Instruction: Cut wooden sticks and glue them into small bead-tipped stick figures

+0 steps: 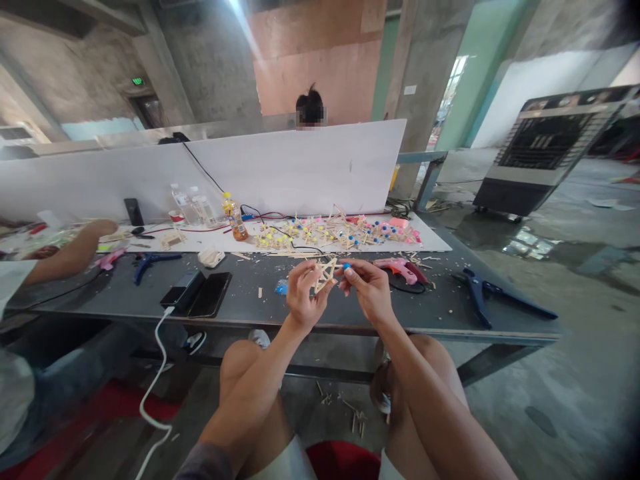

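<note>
- Left hand point(304, 295): fingers curled, gripping an angular, open frame of slim pale wooden sticks point(326, 272); frame held above the smooth dark-grey counter point(260, 312).
- Right hand point(373, 288): thumb and fingertips pinching a small round blue ball point(346, 266), just right of the frame; contact between the two, cannot tell.
- Beyond: spiky stick models with yellow, blue and pink balls point(305, 235), crowded on a flat white sheet point(431, 241).
- Rightward: pink plastic glue gun point(399, 268); dark-blue long-handled cutter point(476, 293).
- Leftward: crinkled blue plastic packet point(281, 287).
</note>
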Demonstrator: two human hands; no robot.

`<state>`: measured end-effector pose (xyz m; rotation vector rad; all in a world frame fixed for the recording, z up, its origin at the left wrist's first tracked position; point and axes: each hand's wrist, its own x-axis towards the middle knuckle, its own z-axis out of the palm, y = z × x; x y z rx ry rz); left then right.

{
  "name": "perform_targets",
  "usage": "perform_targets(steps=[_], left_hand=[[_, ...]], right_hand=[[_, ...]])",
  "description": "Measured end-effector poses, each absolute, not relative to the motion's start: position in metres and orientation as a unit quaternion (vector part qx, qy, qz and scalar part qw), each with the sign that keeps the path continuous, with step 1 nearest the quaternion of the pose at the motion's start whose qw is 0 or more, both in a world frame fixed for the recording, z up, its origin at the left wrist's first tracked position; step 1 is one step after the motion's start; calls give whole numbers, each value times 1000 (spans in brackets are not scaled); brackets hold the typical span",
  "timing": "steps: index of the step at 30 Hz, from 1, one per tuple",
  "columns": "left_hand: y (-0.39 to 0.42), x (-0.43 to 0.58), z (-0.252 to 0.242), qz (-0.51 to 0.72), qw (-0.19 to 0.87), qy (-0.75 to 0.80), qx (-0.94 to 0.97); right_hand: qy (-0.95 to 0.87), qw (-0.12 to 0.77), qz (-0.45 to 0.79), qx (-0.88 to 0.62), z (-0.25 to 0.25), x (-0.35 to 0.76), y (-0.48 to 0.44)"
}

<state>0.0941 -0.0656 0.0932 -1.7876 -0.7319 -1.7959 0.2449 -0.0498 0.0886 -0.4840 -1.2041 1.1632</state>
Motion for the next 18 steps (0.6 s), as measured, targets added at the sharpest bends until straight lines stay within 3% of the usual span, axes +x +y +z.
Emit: perform_targets(steps=[18], left_hand=[[-58, 93, 82, -667, 171, -311, -656]], right_hand=[[-566, 654, 431, -258, 90, 247, -54]])
